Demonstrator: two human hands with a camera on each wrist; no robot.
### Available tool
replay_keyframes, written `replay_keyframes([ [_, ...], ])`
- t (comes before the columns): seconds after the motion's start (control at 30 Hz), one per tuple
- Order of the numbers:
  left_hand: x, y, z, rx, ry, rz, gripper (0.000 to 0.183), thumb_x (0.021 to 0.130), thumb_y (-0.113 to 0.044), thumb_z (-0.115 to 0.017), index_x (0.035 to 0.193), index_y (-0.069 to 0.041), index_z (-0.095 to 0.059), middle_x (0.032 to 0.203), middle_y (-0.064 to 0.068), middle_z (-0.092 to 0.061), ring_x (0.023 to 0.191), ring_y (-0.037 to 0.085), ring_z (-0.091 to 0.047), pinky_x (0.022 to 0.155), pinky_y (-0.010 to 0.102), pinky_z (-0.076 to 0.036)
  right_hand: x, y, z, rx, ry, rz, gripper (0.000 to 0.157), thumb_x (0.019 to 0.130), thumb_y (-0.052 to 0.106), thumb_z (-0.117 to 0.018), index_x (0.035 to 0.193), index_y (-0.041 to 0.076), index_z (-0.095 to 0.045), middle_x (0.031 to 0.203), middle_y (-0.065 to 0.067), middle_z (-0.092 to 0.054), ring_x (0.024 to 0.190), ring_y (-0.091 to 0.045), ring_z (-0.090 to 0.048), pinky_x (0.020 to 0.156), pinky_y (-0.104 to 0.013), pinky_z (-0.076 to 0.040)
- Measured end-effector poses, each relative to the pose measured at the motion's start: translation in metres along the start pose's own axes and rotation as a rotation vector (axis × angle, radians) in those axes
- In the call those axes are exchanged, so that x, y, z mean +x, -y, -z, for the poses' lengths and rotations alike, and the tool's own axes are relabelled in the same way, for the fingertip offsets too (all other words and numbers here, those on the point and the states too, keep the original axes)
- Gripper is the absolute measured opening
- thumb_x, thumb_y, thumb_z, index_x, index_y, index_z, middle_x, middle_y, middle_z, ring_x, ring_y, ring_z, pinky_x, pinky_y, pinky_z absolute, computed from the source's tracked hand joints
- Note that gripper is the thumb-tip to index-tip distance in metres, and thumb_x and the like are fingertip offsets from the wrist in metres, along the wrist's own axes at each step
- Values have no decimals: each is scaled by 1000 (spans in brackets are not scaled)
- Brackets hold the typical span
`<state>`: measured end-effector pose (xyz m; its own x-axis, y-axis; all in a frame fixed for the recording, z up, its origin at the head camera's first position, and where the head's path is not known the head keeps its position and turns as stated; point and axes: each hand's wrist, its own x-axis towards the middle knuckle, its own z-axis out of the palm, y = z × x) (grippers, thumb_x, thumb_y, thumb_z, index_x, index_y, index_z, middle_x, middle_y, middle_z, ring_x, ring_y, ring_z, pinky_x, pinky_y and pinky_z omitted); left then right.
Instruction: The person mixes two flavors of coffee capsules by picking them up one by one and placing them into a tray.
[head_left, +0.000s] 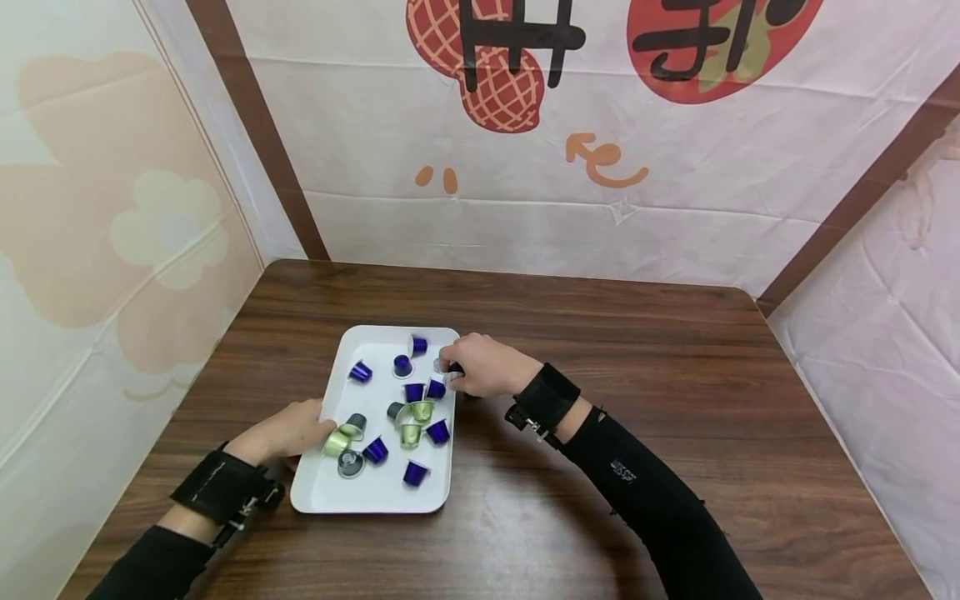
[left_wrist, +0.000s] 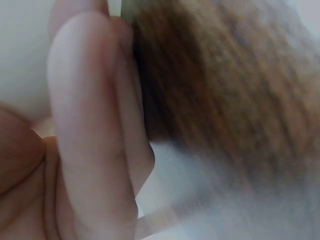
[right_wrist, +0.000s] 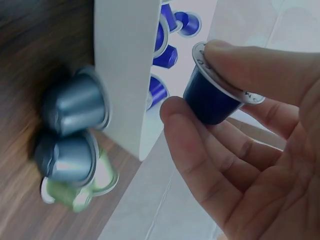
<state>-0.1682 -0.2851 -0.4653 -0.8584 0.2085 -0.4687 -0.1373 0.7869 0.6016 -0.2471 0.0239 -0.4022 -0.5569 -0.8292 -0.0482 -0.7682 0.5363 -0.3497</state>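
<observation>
A white tray point(head_left: 375, 497) carries several blue, green and grey coffee capsules. My left hand point(head_left: 288, 429) grips the tray's left edge, thumb over the rim beside a green capsule point(head_left: 337, 442). The left wrist view shows its fingers point(left_wrist: 90, 110) up close, blurred. At the tray's right edge, my right hand point(head_left: 491, 367) pinches a dark blue coffee capsule point(right_wrist: 212, 97) between thumb and fingers, its silver lid under the thumb. Inside the tray nearby lie blue capsules point(head_left: 436, 389). In the right wrist view, grey capsules point(right_wrist: 75, 105) and green capsules point(right_wrist: 70, 192) lie on the wood outside the tray wall.
The brown wooden table point(head_left: 637, 417) extends well to the right of the tray. A printed cloth point(head_left: 525, 225) hangs behind its back edge, with more cloth along the left and right sides.
</observation>
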Motion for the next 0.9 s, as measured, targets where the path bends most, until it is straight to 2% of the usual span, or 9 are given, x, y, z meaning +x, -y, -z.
replay_keyframes([
  [0.3,0,-1,1,4,1,3,39,95,-12,-43,127,10,-43,78,10,-62,58,21,-63,43,36,-51,16,22,-2,-32,17,55,16,88,17,-67,102,11,-64,88,3,-59,72,-9,-47,65,-20,-41],
  [0.47,-1,-2,1,5,4,1,40,95,-12,-43,128,12,-42,79,11,-62,59,21,-63,43,36,-51,26,36,-8,-32,42,81,15,87,18,-68,100,13,-63,89,5,-60,73,-9,-48,67,-19,-41],
  [0.63,-2,-3,2,18,0,-10,40,96,-12,-43,127,12,-43,79,12,-62,59,21,-63,42,36,-51,34,46,-18,-47,65,85,17,88,22,-67,101,13,-63,86,6,-58,73,-8,-49,66,-19,-41],
  [0.9,-1,-3,2,36,-10,-19,39,96,-13,-43,126,12,-44,78,11,-62,58,21,-62,42,36,-51,41,54,-29,-59,86,34,20,88,26,-67,104,15,-64,87,7,-61,71,-6,-54,62,-20,-43],
])
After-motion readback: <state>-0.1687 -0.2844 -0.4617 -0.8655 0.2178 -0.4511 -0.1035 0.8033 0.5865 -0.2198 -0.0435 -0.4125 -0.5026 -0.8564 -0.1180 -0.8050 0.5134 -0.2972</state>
